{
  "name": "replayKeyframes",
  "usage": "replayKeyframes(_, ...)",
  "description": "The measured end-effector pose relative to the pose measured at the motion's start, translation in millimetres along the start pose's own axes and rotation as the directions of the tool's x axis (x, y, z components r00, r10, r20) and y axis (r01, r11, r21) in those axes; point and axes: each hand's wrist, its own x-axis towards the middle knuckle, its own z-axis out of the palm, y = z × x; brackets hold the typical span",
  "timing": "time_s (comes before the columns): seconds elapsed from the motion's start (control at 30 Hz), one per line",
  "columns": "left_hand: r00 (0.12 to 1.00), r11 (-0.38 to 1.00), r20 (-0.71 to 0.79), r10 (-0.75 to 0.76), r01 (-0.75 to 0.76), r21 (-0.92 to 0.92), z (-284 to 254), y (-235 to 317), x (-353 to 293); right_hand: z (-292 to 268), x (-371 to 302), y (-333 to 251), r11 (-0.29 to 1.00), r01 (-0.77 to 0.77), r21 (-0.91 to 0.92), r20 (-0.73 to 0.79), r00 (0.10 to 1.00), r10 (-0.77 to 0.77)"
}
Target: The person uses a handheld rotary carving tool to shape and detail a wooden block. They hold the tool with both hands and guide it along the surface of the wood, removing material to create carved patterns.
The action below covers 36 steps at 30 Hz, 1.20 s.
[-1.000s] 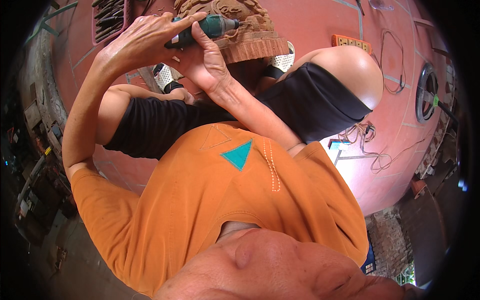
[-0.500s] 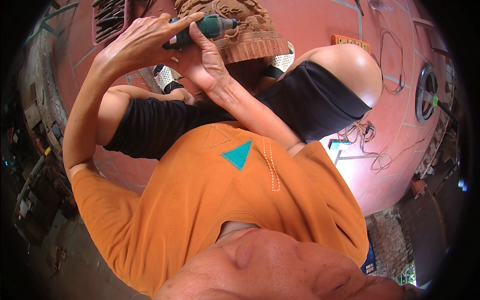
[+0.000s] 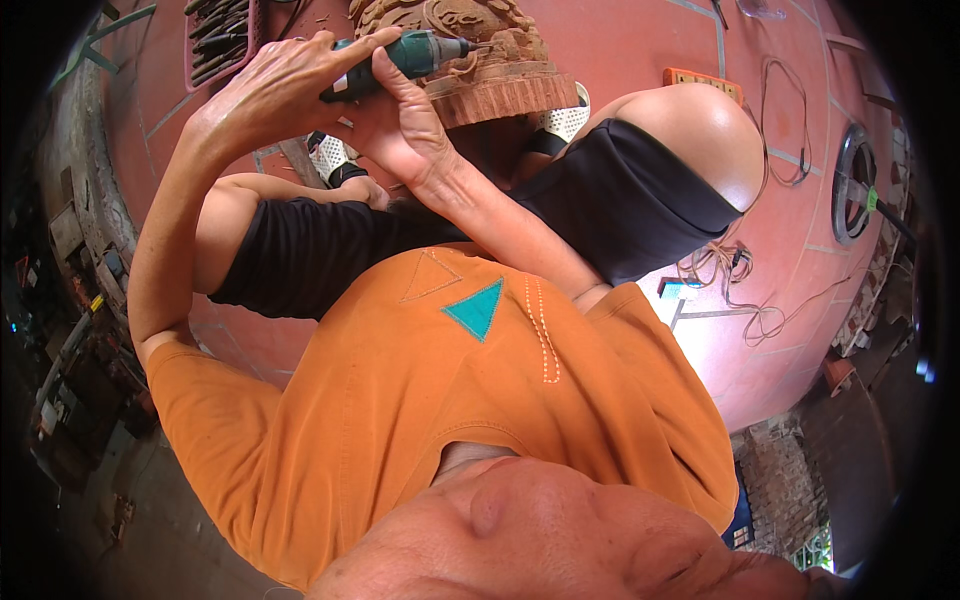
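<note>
My left hand [image 3: 275,85] is closed around a dark green rotary tool [image 3: 418,54], with its index finger stretched along the top of the body. Under the tool lies my right hand [image 3: 405,135], palm up, its thumb pressed against the near side and its other fingers partly hidden. The narrow nose and thin bit point right, close to the ridged surface of a brown wood carving [image 3: 505,95]. At this size I cannot tell whether the bit touches the wood. The carving stands just beyond my knees, its flat base edge toward me.
At the far left a pink basket [image 3: 256,40] holds several dark hand tools. An orange power strip [image 3: 700,84] lies past my right knee. Loose cords [image 3: 715,265] and a round black-rimmed object [image 3: 852,185] are on the tiled floor at right. My sandalled feet flank the carving.
The rotary tool has shifted slightly left along the carving, and both hands have moved with it. My grip looks the same.
</note>
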Motion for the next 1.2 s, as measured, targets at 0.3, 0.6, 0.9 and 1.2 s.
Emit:
replayKeyframes(0.3,1.0,1.0,0.018,-0.007,0.007,0.01,-0.6,0.4,-2.7,-1.0,-0.6,1.1,1.0,-0.013,-0.006,0.02,1.0,0.013)
replayKeyframes(0.6,1.0,1.0,0.014,-0.015,0.015,0.013,-2.5,3.1,-3.9,-1.0,-0.5,2.1,1.0,-0.023,-0.004,0.021,1.0,0.023)
replayKeyframes(0.9,0.999,0.999,0.031,-0.033,0.032,0.031,-2.6,4.0,-3.3,-0.1,-0.5,3.1,0.999,-0.02,0.028,0.021,1.0,0.019)
replayKeyframes(1.2,0.998,0.998,0.047,-0.034,0.032,0.052,-8.4,6.2,-1.9,0.6,-0.5,2.1,0.999,-0.023,0.04,0.034,0.999,0.021)
